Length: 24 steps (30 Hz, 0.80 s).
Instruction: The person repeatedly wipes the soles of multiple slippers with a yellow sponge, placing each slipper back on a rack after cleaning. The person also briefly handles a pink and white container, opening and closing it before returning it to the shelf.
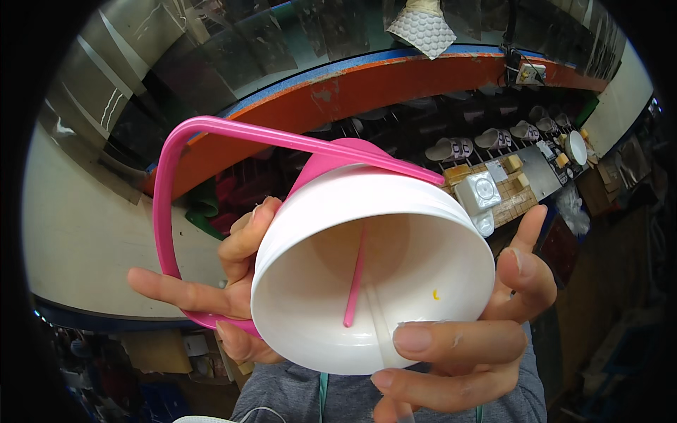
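A white bowl-shaped plastic piece (331,201) is tilted so its hollow inside faces me. A bent pink plastic band (163,204) loops out on its left and passes behind its top, with a wider pink part there. My left hand (236,289) grips the bowl's left side, one finger extended across the band. My right hand (479,345) holds the lower right rim, with a translucent thin strip (378,317) at its fingertips, reaching into the bowl. A thin pink stick (354,285) shows inside, near a small yellow mark (435,295).
Behind the bowl runs an orange-sided ledge (338,99) under clear plastic sheeting. Several pale shoe-like pieces (451,149) sit on a dark rack. At right, a bench carries a white container (479,193) and small yellowish blocks (513,163). A power socket (531,74) hangs upper right.
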{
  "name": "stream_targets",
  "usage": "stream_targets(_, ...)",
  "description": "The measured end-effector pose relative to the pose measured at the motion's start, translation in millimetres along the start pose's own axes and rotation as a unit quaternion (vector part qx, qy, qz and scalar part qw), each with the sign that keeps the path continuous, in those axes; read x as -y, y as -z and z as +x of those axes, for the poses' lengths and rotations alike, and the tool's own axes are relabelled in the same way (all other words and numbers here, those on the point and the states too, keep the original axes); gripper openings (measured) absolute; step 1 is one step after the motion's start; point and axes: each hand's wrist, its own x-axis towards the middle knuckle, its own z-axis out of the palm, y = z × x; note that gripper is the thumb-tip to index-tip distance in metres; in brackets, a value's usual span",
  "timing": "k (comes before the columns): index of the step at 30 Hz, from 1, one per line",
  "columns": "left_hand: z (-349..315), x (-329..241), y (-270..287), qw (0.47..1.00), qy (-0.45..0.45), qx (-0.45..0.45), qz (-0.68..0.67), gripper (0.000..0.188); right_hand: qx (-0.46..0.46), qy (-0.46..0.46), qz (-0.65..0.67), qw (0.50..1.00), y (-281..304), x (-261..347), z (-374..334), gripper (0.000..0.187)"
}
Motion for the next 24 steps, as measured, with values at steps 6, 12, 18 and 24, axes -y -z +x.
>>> stream_targets(6,-0.8,-3.1,-2.4,1.000,0.012,0.023,-0.017,0.080,0.012,-0.038,-0.001,0.999,3.4,7.9,2.9,0.036)
stream_targets(12,0.3,-1.3,-7.4,1.000,0.001,0.017,-0.024,0.081,0.001,-0.043,0.009,0.999,3.0,9.9,3.6,0.036)
stream_targets(18,0.5,1.1,-9.7,0.999,-0.014,0.018,-0.031,0.081,0.015,-0.057,0.004,0.998,6.4,13.5,4.5,0.035)
stream_targets(24,0.3,1.4,-6.6,1.000,-0.012,0.010,0.008,0.079,0.004,-0.016,0.007,1.000,5.0,6.6,1.7,0.032)
